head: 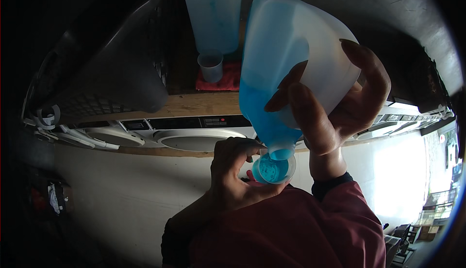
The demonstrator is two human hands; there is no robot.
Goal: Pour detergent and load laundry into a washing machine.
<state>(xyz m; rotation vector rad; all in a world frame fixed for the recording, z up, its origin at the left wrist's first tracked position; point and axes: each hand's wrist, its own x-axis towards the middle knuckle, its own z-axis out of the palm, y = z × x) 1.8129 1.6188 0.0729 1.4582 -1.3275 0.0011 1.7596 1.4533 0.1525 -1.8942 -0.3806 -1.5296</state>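
Note:
My right hand (335, 100) grips a translucent plastic jug (284, 49) by its handle. The jug is tipped with its mouth down, and blue liquid fills the lower side and neck. Beneath that mouth, my left hand (236, 175) holds a small clear plastic cup (293, 171) between thumb and fingers. Blue liquid with bubbles on its surface lies in the cup, and the jug's mouth is at or just over the cup's far rim. How full the cup is cannot be told exactly.
A second translucent jug (214, 17) stands on a wooden shelf (196, 102). Near it, another small cup (212, 68) rests on a folded red cloth (231, 79). A dark plastic basket (120, 71) stands at left. Front-loading machines (200, 140) line the area below the shelf.

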